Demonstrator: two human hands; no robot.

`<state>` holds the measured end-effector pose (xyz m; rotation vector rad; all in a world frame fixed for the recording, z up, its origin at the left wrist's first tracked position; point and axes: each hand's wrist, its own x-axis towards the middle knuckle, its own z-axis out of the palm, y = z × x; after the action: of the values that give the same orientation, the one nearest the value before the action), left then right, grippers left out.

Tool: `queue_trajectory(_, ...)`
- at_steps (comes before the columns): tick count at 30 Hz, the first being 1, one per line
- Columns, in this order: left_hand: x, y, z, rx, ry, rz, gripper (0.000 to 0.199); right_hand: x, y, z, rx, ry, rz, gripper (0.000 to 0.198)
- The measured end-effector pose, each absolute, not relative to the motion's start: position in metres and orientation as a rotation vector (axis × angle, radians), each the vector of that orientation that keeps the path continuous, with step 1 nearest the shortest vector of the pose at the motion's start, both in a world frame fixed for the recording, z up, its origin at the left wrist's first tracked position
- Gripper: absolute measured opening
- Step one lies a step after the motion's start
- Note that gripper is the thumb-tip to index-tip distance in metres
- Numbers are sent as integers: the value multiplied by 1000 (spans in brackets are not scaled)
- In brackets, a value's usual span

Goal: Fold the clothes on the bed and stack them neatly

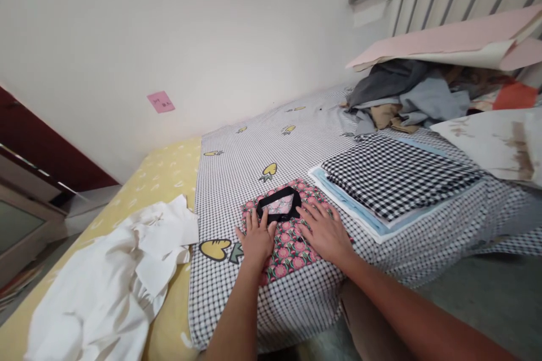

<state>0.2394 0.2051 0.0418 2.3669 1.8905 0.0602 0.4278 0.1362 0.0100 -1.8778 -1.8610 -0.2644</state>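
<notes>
A folded pink floral shirt (292,245) with a black collar lies on the checked bedsheet, its collar opening facing up. My left hand (257,237) rests on the shirt's left side just below the collar, fingers spread. On the right side of the shirt, my right hand (324,231) lies flat with its fingers apart, the tips close to the collar. Both palms face down and hold nothing. Parts of the shirt are hidden under the hands.
Right of the shirt sits a folded stack with a black-and-white checked cloth (398,172) on top. A crumpled white garment (114,282) lies at left on a yellow sheet (167,172). Rumpled clothes (398,90) lie beneath pink board (449,36) at back right. A wall (237,39) stands behind.
</notes>
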Motion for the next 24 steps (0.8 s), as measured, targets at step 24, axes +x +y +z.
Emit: queue_trajectory(24,174,52,-32,2544,2108,460,59,429,74,-22,-1957,-1776,-420,47)
